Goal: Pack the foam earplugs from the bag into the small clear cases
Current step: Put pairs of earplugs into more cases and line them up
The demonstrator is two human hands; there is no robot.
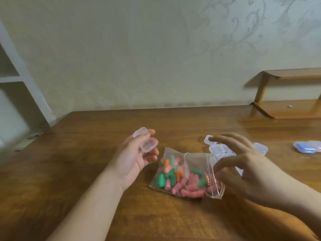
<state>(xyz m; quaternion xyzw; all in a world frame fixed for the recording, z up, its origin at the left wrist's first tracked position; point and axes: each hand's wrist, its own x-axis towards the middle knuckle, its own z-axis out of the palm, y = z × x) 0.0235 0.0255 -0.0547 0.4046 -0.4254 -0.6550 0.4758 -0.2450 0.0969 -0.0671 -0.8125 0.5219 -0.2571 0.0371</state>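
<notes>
A clear zip bag (196,160) lies on the wooden table (86,153), holding several pink, green and orange foam earplugs (180,180). My left hand (137,157) is raised left of the bag and holds a small clear case (145,140) with its lid hinged open. My right hand (243,167) hovers over the bag's mouth at the right, fingers spread, with thumb and forefinger close to the bag's red-lined opening; I cannot tell whether they touch it. A pile of empty clear cases (218,148) lies just behind the bag, partly hidden by my right hand.
Two bluish and pinkish cases (307,146) lie at the far right of the table. A wooden shelf unit (286,108) stands at the back right corner. A white shelf (20,79) stands off the table's left side. A wall runs behind the table.
</notes>
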